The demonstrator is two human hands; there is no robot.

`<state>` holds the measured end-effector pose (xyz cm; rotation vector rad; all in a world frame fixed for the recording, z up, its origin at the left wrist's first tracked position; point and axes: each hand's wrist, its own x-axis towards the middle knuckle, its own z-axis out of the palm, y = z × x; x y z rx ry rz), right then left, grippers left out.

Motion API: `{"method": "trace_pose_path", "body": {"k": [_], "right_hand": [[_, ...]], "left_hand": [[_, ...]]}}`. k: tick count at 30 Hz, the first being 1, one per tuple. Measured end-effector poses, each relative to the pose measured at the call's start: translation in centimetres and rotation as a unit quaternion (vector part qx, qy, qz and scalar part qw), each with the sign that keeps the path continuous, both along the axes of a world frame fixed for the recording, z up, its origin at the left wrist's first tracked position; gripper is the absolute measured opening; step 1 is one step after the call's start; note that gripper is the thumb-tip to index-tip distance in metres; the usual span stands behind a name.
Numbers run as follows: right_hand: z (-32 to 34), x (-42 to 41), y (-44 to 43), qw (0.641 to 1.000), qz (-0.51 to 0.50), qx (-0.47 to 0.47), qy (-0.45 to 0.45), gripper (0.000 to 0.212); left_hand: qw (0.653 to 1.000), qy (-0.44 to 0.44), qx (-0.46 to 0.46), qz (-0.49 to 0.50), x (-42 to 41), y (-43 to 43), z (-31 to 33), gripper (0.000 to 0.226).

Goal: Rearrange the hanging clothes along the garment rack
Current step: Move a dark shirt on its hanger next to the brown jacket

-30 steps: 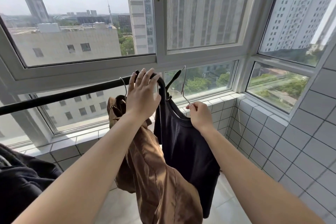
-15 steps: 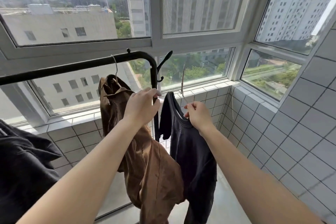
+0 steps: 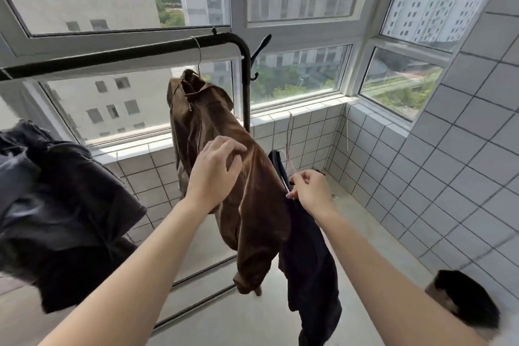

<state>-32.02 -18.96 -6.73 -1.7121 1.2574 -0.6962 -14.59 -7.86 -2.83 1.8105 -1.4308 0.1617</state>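
Note:
A black garment rack (image 3: 118, 55) runs from the left to a bend near the window post. A brown garment (image 3: 252, 205) hangs from it on a wire hanger (image 3: 198, 50). My left hand (image 3: 214, 174) rests on the brown cloth with fingers loosely bent. My right hand (image 3: 309, 189) pinches the hanger of a black top (image 3: 309, 261), held off the rack, low and right of the brown garment. The hanger's hook (image 3: 288, 135) sticks up above my right hand.
Dark clothes (image 3: 56, 205) hang at the left end of the rack. Windows and a tiled sill lie behind it, and a tiled wall (image 3: 463, 163) closes the right side. A dark furry thing (image 3: 469, 300) sits at the lower right. The rack's base rails cross the floor.
My left hand dropped from the rack's bend onto the brown garment. My right hand lowered the black top on its hanger well below the bar.

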Motion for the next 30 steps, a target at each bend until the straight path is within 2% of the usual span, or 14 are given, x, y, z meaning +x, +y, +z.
{"method": "trace_pose_path", "body": {"k": [5, 9, 14, 20, 23, 28, 30], "right_hand": [[-0.4, -2.0, 7.7, 1.0, 0.0, 0.002, -0.008, 0.025], [-0.6, -2.7, 13.3, 0.999, 0.041, 0.025, -0.002, 0.027], [-0.5, -3.1, 19.6, 0.989, 0.137, 0.055, 0.028, 0.025], [1.7, -2.8, 24.3, 0.964, 0.248, 0.088, 0.05, 0.024], [3.1, -2.7, 25.6, 0.948, 0.294, 0.103, 0.056, 0.026], [4.4, -2.9, 27.6, 0.912, 0.386, 0.13, 0.045, 0.033], [4.2, -2.7, 28.0, 0.91, 0.396, 0.12, 0.033, 0.034]], "left_hand": [[0.994, 0.019, 0.102, -0.022, -1.7, 6.5, -2.5, 0.021], [0.983, 0.049, 0.172, -0.04, -3.5, 10.8, -4.4, 0.028], [0.977, 0.078, 0.193, -0.042, -5.2, 15.2, -6.8, 0.033], [0.978, 0.064, 0.19, -0.052, -5.1, 18.0, -7.4, 0.048], [0.976, 0.092, 0.196, -0.028, -4.4, 19.5, -7.4, 0.043], [0.976, 0.135, 0.169, 0.021, -2.9, 22.3, -6.8, 0.013], [0.976, 0.127, 0.175, 0.029, -2.1, 23.8, -6.8, 0.018]]}}
